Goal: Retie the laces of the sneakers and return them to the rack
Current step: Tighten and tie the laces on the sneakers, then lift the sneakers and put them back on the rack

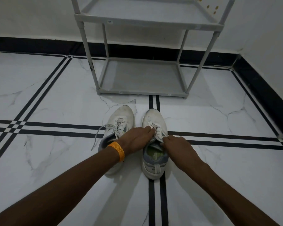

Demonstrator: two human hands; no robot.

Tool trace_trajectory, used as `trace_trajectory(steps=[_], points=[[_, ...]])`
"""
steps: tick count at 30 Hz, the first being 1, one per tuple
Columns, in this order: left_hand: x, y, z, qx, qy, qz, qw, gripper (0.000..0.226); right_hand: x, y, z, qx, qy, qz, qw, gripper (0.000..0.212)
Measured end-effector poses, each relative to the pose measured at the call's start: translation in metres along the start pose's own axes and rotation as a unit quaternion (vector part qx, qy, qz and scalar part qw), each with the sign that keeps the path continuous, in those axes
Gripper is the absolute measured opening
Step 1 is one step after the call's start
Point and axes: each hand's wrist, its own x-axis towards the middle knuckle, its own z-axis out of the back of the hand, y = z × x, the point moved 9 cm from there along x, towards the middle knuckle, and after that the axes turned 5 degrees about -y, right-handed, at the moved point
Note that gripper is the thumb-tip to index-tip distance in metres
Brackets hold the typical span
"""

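Observation:
Two white sneakers stand side by side on the floor, toes pointing away from me. The left sneaker [121, 118] has a loose lace [98, 134] trailing off to its left. Both of my hands are on the right sneaker [153, 118]. My left hand [134, 139], with an orange band on the wrist, reaches across and pinches the lace near the upper eyelets. My right hand [176, 147] pinches the lace at the tongue, just above the shoe's opening. The grey shoe rack [142, 93] stands just beyond the sneakers.
The rack has a low shelf [142, 75] and an upper shelf [137, 8] with nothing on them. White marble floor with black stripes spreads all around. A white wall with a black skirting runs behind the rack and along the right side [260, 88].

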Motion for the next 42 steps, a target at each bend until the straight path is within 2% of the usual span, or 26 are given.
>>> trace_trajectory(steps=[2,4,8,15,21,25,27,28,30,32,34,35,36,38,39,42], points=[[0.000,0.001,0.007,0.047,-0.004,0.001,0.999,0.021,0.002,-0.008,0.008,0.012,-0.019,-0.012,1.000,0.044],[-0.001,0.006,0.006,0.081,0.007,0.001,0.997,0.018,0.004,-0.017,0.010,-0.005,-0.031,-0.019,0.999,0.041],[-0.008,0.013,-0.008,0.082,0.029,-0.023,0.996,0.022,-0.008,-0.029,-0.013,-0.013,-0.032,-0.021,0.999,0.029],[-0.006,0.016,-0.009,0.068,0.018,-0.052,0.996,0.028,-0.010,-0.033,-0.016,-0.025,-0.034,-0.031,0.999,0.026],[-0.005,0.016,-0.012,0.091,0.073,-0.017,0.993,0.032,-0.010,-0.035,-0.016,-0.012,-0.045,-0.042,0.998,0.028],[-0.009,0.017,-0.010,0.060,0.083,0.026,0.994,0.029,-0.011,-0.035,-0.021,0.051,-0.014,-0.037,0.998,0.013],[-0.013,0.018,0.002,-0.006,0.041,0.049,0.998,0.029,-0.012,-0.034,-0.020,0.139,-0.008,-0.045,0.989,0.016],[-0.018,0.022,0.014,-0.075,-0.005,0.073,0.994,0.033,-0.012,-0.040,-0.017,0.210,-0.002,-0.088,0.974,0.023],[-0.039,0.041,0.034,-0.203,-0.089,0.166,0.961,0.048,-0.015,-0.052,-0.024,0.363,0.054,-0.218,0.904,0.040],[-0.068,0.070,0.048,-0.188,-0.136,0.271,0.934,0.064,-0.020,-0.050,-0.038,0.469,0.121,-0.289,0.826,0.050],[-0.100,0.104,0.048,-0.132,-0.128,0.370,0.911,0.072,-0.021,-0.039,-0.048,0.514,0.167,-0.298,0.787,0.052],[-0.115,0.121,0.037,-0.148,-0.086,0.417,0.893,0.074,-0.020,-0.036,-0.053,0.525,0.176,-0.297,0.778,0.054],[-0.128,0.132,0.020,-0.194,-0.032,0.451,0.871,0.074,-0.017,-0.034,-0.057,0.525,0.172,-0.293,0.780,0.053],[-0.141,0.130,-0.012,-0.319,0.056,0.467,0.823,0.063,-0.013,-0.034,-0.063,0.500,0.148,-0.292,0.802,0.042],[-0.143,0.126,-0.019,-0.344,0.066,0.465,0.814,0.056,-0.010,-0.034,-0.066,0.485,0.129,-0.297,0.812,0.035],[-0.130,0.117,-0.016,-0.338,0.004,0.448,0.828,0.049,-0.004,-0.032,-0.069,0.441,0.061,-0.281,0.850,0.025]])
